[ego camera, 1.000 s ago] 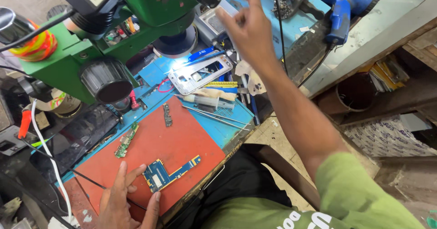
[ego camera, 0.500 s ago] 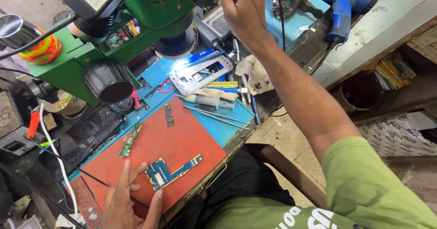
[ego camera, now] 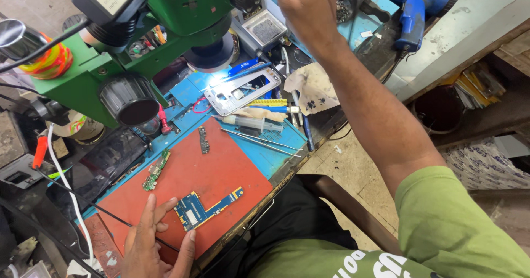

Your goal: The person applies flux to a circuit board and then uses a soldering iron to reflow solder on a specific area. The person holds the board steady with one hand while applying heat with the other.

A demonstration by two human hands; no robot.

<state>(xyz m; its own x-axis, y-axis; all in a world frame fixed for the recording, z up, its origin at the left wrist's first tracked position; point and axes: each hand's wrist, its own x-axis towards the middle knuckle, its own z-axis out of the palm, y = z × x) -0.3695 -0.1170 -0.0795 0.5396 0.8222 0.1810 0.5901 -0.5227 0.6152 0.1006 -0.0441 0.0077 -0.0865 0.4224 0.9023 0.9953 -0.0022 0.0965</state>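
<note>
My left hand rests on a red work mat with its fingers spread. Its thumb and forefinger lie on either side of the left end of a blue L-shaped circuit board and touch it. My right hand is stretched far up over the back of the bench, next to hanging black cables. Its fingers curl at the frame's top edge, and whether they hold anything is hidden.
A green microscope hangs over the bench with its lamp lit. A silver phone frame, tweezers, a stained cloth and two small boards lie around. A blue heat gun stands at the back right.
My right hand has moved up and farther back, from beside the phone frame to the top edge of view. My left hand has stayed by the blue board.
</note>
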